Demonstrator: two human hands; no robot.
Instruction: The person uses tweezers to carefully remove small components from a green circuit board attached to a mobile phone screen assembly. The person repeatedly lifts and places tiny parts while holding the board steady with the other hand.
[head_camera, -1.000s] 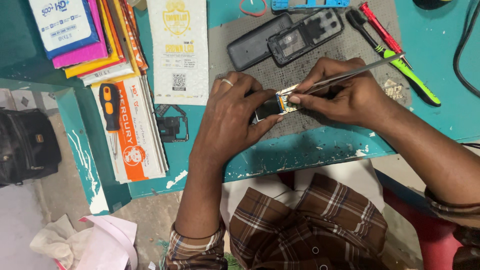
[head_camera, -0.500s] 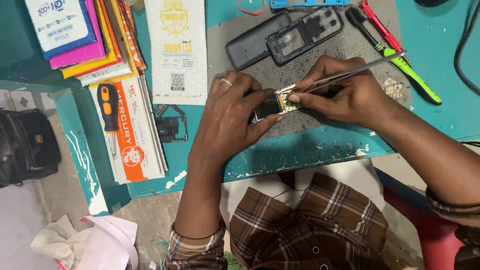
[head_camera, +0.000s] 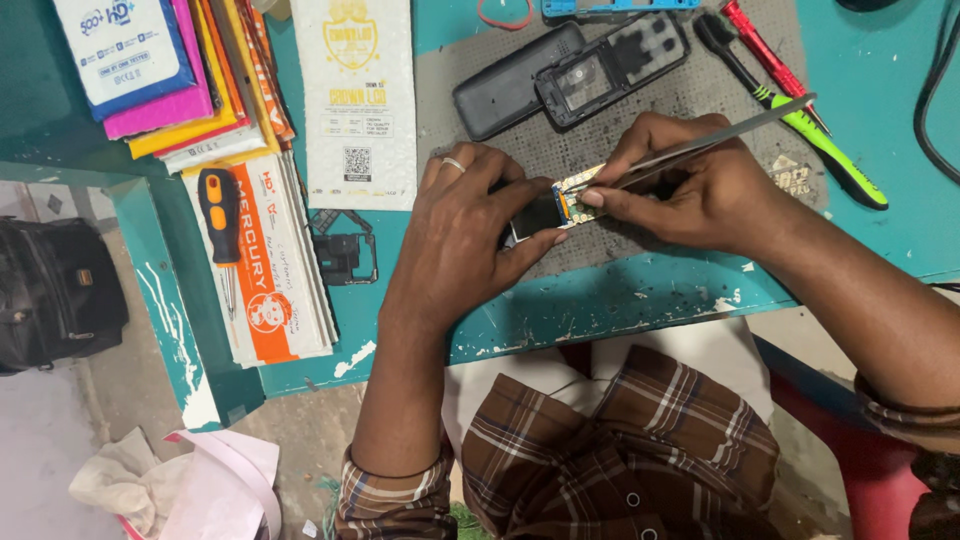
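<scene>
Centrally, near the front edge of a teal worktop (head_camera: 880, 230), on a grey work mat (head_camera: 700, 90): 2 bare hands over a small phone circuit board (head_camera: 560, 205). Left hand (head_camera: 470, 235) curled closed, thumb and fingers pinching the board by its edges. Right hand (head_camera: 690, 190) closed around metal tweezers (head_camera: 700, 140), tips touching the board's gold contact end. Likely light, thin, stiff and fragile; best gripped by the bare edges, away from the contacts and the dark screen part.

Behind the hands, toward the back edge: an opened black phone housing (head_camera: 610, 65) beside a dark back cover (head_camera: 505, 85). Right of those, a green-handled tool (head_camera: 830, 150) and a red-handled tool (head_camera: 760, 50).

Left of the mat: a tall white rectangular packet (head_camera: 350, 100) with a yellow crest and a square code. Further left, a fanned stack of flat packets (head_camera: 170, 90), blue-and-white on top, then pink, yellow and orange. At the front-left corner, a white-and-orange card pack (head_camera: 270, 270) with an orange-and-black screwdriver (head_camera: 220, 225) lying on it.
</scene>
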